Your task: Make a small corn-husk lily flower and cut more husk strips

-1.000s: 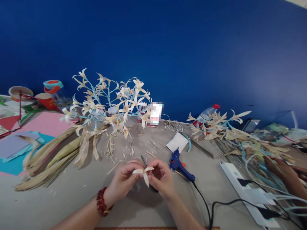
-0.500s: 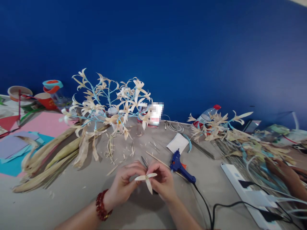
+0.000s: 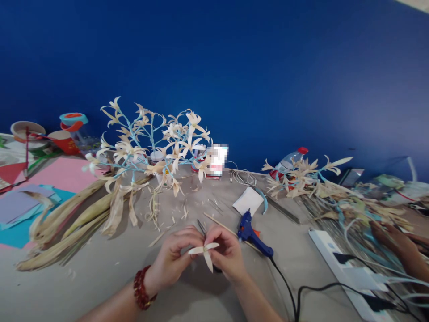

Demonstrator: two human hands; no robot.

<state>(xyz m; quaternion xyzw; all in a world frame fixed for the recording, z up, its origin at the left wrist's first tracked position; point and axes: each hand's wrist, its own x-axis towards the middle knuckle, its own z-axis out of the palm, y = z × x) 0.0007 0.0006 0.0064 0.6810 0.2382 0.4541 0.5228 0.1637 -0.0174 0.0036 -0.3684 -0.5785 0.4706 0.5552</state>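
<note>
Between my two hands is a pale husk flower (image 3: 208, 256) with three narrow petals spread out towards me. My left hand (image 3: 172, 255), with a red bead bracelet (image 3: 142, 288) at the wrist, pinches it from the left. From the right, my right hand (image 3: 228, 255) closes its thumb and fingers on the same flower. A dark, thin-tipped tool (image 3: 201, 226) shows just behind the fingers; its kind is hidden. Just right of my right hand lies a blue glue gun (image 3: 251, 235), its nozzle towards a white pad (image 3: 248, 200). A thin wooden stick (image 3: 219, 223) runs under the gun.
Husk flowers on blue stems (image 3: 152, 134) stand at the back left, above dried husks (image 3: 80, 219) and coloured paper (image 3: 73, 172). A power strip (image 3: 338, 264) with cords lies at right. Another person's hand (image 3: 392, 241) is at the far right, near wires and more husk flowers (image 3: 301, 176).
</note>
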